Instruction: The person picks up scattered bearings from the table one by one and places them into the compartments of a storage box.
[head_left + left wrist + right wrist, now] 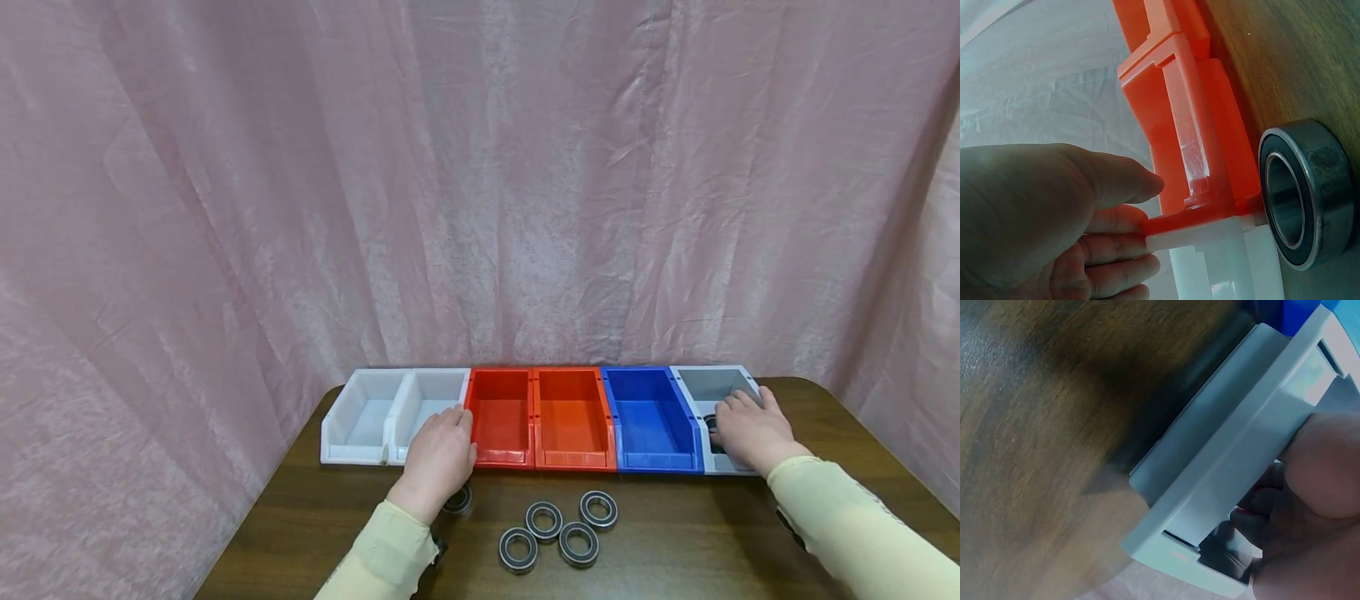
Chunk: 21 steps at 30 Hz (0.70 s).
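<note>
- A curtain (495, 183) hangs behind the table (667, 533).
- Six bins (535, 425) stand side by side in a row on the table, towards its back.
- The left hand (438, 454) is at the meeting of the second and third bins from the left.
- The right hand (753, 433) is in the rightmost bin (738, 471), with a bearing (711, 421) partly hidden beside it.
- One bearing (468, 502) lies just right of the left wrist.
- Four more bearings (543, 537) lie grouped before the third and fourth bins.
</note>
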Tool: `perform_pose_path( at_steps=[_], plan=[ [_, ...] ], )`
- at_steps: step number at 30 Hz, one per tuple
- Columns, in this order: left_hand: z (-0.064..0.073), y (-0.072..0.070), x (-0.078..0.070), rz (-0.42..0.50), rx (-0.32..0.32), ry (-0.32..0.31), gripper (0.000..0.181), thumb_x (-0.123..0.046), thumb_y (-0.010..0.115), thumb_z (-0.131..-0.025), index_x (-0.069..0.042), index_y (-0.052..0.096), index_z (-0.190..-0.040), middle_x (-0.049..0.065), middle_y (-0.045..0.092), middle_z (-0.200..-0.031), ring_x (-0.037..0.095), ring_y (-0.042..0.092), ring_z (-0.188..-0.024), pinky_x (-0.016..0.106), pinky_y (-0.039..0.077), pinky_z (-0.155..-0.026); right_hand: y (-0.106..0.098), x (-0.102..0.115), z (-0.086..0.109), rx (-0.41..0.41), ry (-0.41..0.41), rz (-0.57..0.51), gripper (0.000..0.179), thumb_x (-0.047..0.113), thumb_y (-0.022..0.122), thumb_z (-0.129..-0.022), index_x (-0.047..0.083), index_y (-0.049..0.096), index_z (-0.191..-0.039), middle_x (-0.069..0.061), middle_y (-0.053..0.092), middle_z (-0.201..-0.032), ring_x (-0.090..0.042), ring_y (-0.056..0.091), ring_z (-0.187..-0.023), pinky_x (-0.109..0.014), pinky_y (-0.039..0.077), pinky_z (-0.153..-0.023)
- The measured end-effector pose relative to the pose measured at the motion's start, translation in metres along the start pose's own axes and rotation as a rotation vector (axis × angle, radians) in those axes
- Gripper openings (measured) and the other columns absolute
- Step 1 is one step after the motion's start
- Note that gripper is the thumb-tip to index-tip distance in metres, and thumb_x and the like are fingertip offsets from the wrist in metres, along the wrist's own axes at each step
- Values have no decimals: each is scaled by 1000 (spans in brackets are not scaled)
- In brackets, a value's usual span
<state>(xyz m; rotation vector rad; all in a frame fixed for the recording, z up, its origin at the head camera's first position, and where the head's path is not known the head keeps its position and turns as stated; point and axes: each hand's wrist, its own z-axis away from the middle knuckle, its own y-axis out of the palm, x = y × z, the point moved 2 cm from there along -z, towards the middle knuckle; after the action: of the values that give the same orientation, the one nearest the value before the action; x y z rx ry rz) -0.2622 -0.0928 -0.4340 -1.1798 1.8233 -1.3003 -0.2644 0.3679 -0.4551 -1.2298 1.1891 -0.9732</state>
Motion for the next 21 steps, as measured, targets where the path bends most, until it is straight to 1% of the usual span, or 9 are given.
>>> perform_pose_path(
  at_steps=[6,10,17,21],
  plan=[
    [0,1,0,3,6,-5,50,-25,95,-87,0,74,-125,17,76,-121,31,71,-104,44,62,-97,4,0,-1,-6,2,9,33,17,80,-98,-12,71,-110,-26,73,-110,-49,60,-117,-81,28,-116],
    [0,0,-1,3,5,-1,50,-25,95,-86,0,74,-124,17,76,-121,31,71,-104,44,62,-97,3,1,0,-3,2,9,33,17,80,-97,-11,71,-110,-26,72,-109,-50,59,-116,-81,28,-116],
    [1,-1,0,-21,-59,49,42,-19,91,-90,4,74,-120,21,76,-122,35,72,-107,44,60,-99,-4,4,3,-13,-7,1,20,12,76,-97,-7,72,-100,-21,72,-99,-45,62,-106,-80,29,-114],
    [2,-1,0,-21,-64,53,42,-19,91,-89,4,74,-119,20,76,-122,34,72,-108,44,60,-98,-6,6,5,-14,-13,-3,18,12,76,-96,-6,73,-98,-20,74,-98,-44,62,-105,-80,29,-113]
  ],
)
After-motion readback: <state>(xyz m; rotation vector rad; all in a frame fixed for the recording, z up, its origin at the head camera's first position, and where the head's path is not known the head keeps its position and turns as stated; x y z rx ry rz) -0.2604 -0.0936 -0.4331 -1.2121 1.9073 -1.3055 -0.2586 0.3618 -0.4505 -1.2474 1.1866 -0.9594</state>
